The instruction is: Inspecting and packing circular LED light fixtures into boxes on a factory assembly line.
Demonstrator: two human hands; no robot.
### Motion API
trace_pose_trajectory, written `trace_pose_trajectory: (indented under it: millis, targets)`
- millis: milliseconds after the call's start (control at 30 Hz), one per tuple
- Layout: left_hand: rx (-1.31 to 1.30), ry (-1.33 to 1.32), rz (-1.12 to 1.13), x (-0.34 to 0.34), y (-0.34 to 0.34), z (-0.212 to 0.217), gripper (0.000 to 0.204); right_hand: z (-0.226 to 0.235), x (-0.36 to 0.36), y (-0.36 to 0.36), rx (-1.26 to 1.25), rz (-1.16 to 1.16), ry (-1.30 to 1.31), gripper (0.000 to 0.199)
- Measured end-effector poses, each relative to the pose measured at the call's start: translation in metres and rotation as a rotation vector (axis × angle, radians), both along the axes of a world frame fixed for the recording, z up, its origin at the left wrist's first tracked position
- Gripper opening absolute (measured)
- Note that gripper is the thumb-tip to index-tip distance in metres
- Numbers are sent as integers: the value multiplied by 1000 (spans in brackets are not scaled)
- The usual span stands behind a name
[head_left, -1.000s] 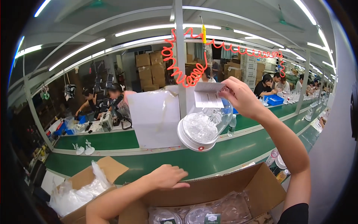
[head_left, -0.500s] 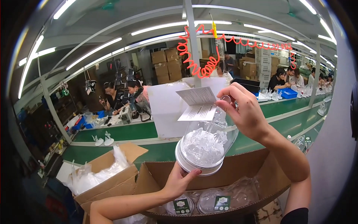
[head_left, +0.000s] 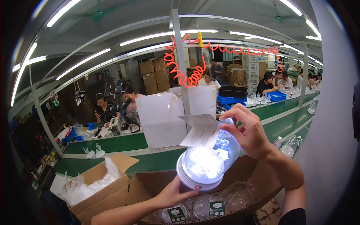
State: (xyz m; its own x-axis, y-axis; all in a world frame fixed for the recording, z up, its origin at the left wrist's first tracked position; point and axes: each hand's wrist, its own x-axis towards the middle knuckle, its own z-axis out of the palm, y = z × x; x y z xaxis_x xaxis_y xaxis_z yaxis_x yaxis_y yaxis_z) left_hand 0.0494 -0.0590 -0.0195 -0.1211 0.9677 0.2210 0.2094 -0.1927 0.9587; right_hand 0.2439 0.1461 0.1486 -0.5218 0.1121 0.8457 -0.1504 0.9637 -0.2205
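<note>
A clear dome lamp with a white round base (head_left: 183, 174) is held tilted in front of me, its crystal-like figure glowing bright white. My left hand (head_left: 172, 193) is closed around the base from below, the thumb on its rim. With thumb and fingers, my right hand (head_left: 247, 133) pinches the small round knob at the dome's top. A folded printed leaflet (head_left: 204, 133) hangs half open beside that knob; whether it is tied there or held by my fingers I cannot tell. Below, more clear domes with green labels (head_left: 216, 208) lie in an open cardboard box (head_left: 148, 183).
At the left stands another carton (head_left: 101, 198) with plastic bags (head_left: 93, 183). Behind run green work belts (head_left: 116, 144) and a white board (head_left: 157, 120). A red coiled air hose (head_left: 195, 78) hangs overhead. Bottles and domes (head_left: 288, 148) stand at right; several people sit farther off.
The figure inside the dome has lit up. The dome and both hands sit slightly lower, and the leaflet has swung to a steeper angle. The head view has shifted.
</note>
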Motion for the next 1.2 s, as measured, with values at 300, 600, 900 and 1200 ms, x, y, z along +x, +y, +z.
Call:
trace_pose_trajectory:
  millis: [300, 600, 900, 1200]
  targets:
    - [-260, 830, -164, 8, -17, 22, 23, -21, 40, -1, 114, 83, -160, 24]
    - [-62, 852, -31, 11, -16, 25, 19, -37, 56, 10, 83, 42, -311, 24]
    - [-128, 1187, -284, 2, -21, 14, 25, -68, 69, 31, 79, -49, -515, 21]
    - [-353, 1220, -510, 7, -34, 14, 35, -100, 70, 53, -67, -89, -694, 15]
